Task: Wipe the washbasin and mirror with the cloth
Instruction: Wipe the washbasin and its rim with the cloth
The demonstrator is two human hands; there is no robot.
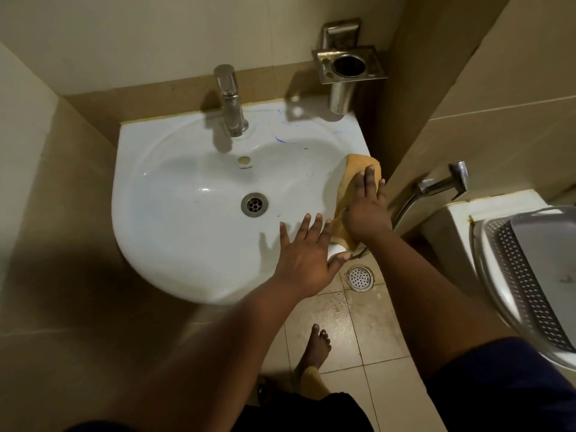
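Pressing the cloth [358, 182] flat-fingered on the basin [174, 194] rim, centre right, the right hand [367, 210] wipes best toward the blue marks [280, 140], the open left hand [307, 251] bracing the front rim.

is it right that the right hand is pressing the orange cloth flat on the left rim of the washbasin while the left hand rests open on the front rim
Not quite. In the head view the right hand presses the orange cloth flat on the right rim of the washbasin, not the left. The rest holds: the left hand lies open, fingers spread, at the front rim.
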